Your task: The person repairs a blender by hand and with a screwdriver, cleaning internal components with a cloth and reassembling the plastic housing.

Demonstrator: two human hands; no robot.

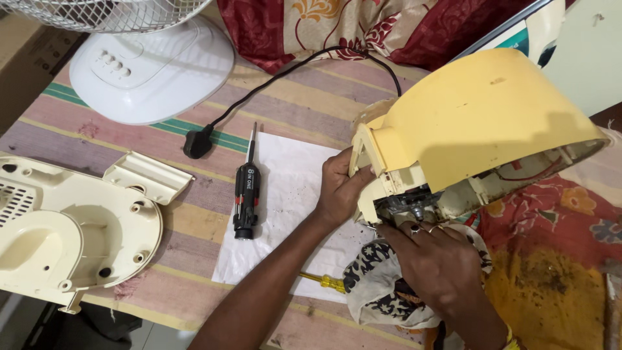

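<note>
The left hand [342,188] grips the near edge of a yellow appliance housing [479,116], fingers closed around its corner flange. The housing lies tilted on its side at the right of the striped mat [311,97], its long axis running from the hands up toward the far right, open underside facing the person. The right hand [434,256] presses a patterned cloth [376,285] against the exposed motor parts [408,206]; I cannot tell how tightly it grips. A black screwdriver [247,194] lies on white paper [291,175] nearby, tip pointing away.

Yellow appliance housing [479,116] tilted on its side (wiring exposed underneath), over patterned cloth [376,285].
</note>
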